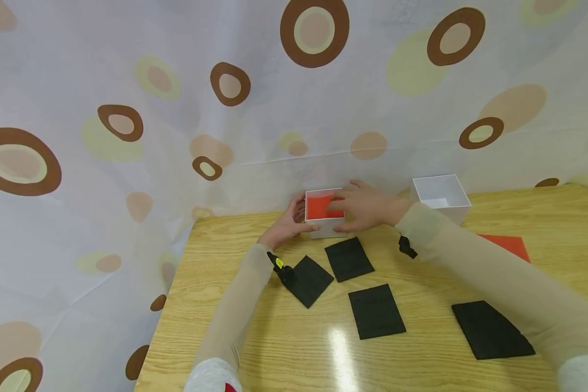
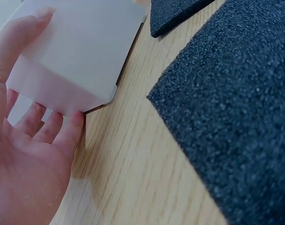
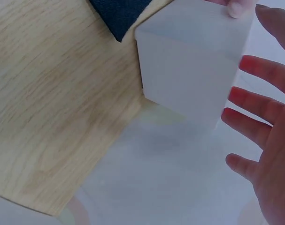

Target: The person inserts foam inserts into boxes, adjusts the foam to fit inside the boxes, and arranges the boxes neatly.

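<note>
A white open-topped box (image 1: 327, 228) stands near the back of the table, with a red sheet (image 1: 318, 207) inside it. My left hand (image 1: 290, 223) grips its left side, thumb on the front face and fingertips along the side; the left wrist view shows this hand (image 2: 39, 136) close up. Over the box's mouth reaches my right hand (image 1: 367, 206), its fingers spread above the red sheet. In the right wrist view, the fingers (image 3: 255, 103) of that hand are fairly straight at the rim of the box (image 3: 189, 70), a red tint on their tips.
Black foam squares lie nearby: one by the left wrist (image 1: 307, 282), one before the box (image 1: 349, 259), one nearer me (image 1: 377, 312) and one under the right forearm (image 1: 492, 331). A second white box (image 1: 443, 198) stands right, near a partly hidden red sheet (image 1: 509, 245). Patterned cloth (image 1: 274, 109) hangs behind.
</note>
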A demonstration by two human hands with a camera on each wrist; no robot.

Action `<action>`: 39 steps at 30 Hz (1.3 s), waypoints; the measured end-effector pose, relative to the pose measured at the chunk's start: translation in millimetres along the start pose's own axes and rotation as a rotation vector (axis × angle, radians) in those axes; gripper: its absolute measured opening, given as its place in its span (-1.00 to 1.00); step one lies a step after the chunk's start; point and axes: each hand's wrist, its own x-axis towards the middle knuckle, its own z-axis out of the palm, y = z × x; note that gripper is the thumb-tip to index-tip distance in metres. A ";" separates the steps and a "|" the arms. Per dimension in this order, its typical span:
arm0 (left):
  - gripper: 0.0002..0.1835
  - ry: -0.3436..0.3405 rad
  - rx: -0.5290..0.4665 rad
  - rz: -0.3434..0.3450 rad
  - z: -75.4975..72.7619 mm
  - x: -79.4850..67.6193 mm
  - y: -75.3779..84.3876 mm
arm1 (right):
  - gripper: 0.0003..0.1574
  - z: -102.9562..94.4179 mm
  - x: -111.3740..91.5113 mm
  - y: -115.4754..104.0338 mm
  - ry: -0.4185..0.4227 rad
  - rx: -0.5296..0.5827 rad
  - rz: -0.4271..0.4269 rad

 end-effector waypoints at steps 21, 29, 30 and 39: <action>0.05 0.015 0.007 -0.011 3.4 -1.1 2.8 | -0.40 -24.2 -62.8 24.9 0.109 0.076 0.021; 0.06 0.010 0.014 0.009 0.7 0.6 1.0 | -0.38 -35.8 -99.7 32.4 0.096 0.108 0.078; 0.06 0.005 0.018 0.008 0.2 0.5 0.0 | -0.37 -35.9 -106.0 33.2 0.088 0.116 0.095; 0.05 -0.010 0.034 0.000 -2.2 -1.5 0.3 | -0.37 -29.1 -168.7 47.8 0.153 0.098 0.149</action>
